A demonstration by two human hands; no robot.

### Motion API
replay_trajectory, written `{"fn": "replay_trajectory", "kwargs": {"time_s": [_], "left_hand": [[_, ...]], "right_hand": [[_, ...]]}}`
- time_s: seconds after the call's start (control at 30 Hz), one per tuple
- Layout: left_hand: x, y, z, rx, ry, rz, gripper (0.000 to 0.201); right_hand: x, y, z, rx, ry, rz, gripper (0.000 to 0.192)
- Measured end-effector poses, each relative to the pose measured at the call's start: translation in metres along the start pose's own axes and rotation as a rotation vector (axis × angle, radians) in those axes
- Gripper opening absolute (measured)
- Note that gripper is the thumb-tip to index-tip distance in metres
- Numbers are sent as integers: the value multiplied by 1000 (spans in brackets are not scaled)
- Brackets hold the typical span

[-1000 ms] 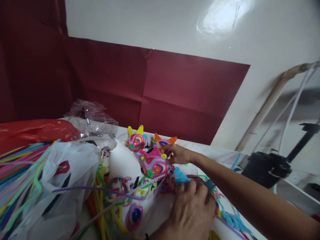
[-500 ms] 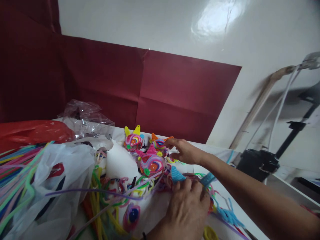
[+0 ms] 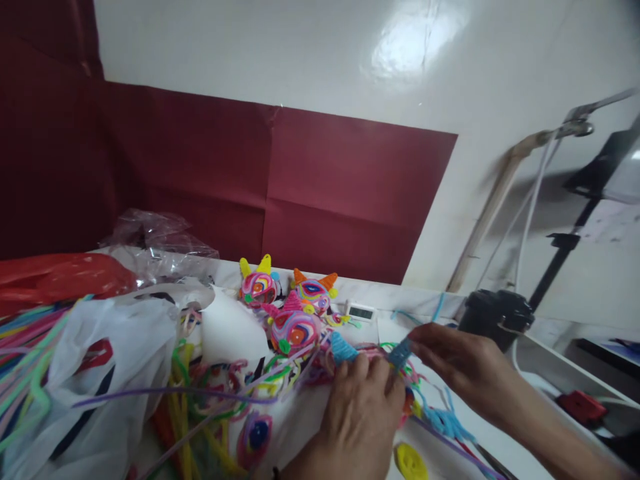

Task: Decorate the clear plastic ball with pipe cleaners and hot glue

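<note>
Head view: the back of the scene is filled by a dark red paper backdrop [image 3: 310, 187] creased into panels, set against a glossy white wall [image 3: 300, 47]. Below it, a white table [image 3: 425, 300] is seen, crowded with craft material. The left side is taken up by a white plastic bag [image 3: 115, 353], with a red plastic bag [image 3: 60, 277] and a crumpled clear wrapper [image 3: 155, 240] behind it. A bundle of long coloured pipe cleaners [image 3: 25, 333] is spread at the far left edge, and more loose ones are tangled across the middle of the table. At the right, a black tripod stand [image 3: 560, 267] and a black round object [image 3: 493, 313] are seen beyond the table edge.

Three small coiled pipe-cleaner heads are grouped near the middle: one with yellow ears [image 3: 257, 283], one with orange ears [image 3: 314, 290], and a pink one [image 3: 294, 328] in front of them. A small white digital clock [image 3: 361, 311] is stood just beside the orange-eared one.

The left hand [image 3: 363, 407] is pressed down on a blue-eared pipe-cleaner piece [image 3: 343, 348], which lies at the near middle of the table in front of the pink head; the fingers are curled over it, holding it. The right hand [image 3: 460, 363] is closed in a pinch on one blue ear [image 3: 400, 352] of that piece. A yellow coiled disc [image 3: 410, 460] lies near the bottom edge, just beside the left hand.
</note>
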State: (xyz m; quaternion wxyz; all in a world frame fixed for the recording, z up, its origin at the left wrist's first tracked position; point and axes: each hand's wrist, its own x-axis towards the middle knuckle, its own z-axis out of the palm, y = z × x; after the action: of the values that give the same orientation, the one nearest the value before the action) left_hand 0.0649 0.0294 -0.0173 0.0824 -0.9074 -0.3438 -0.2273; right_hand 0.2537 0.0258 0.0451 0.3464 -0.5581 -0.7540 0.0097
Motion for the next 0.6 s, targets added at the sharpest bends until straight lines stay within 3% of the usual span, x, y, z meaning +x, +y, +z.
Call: {"fn": "replay_trajectory", "kwargs": {"time_s": [0.13,0.33,0.47,0.6], "left_hand": [[-1,0,2,14,-1,-3,30],[2,-5,4,46,-6,-23,34],[5,-8,-1,81,-56,-7,38],[5,-11,1,158,28,67,48]], "right_hand": [[-3,20,16,134,-132,242,31],[-2,17,16,125,-113,445,34],[-7,7,5,73,-149,421,31],[-10,12,9,131,-158,433,22]]}}
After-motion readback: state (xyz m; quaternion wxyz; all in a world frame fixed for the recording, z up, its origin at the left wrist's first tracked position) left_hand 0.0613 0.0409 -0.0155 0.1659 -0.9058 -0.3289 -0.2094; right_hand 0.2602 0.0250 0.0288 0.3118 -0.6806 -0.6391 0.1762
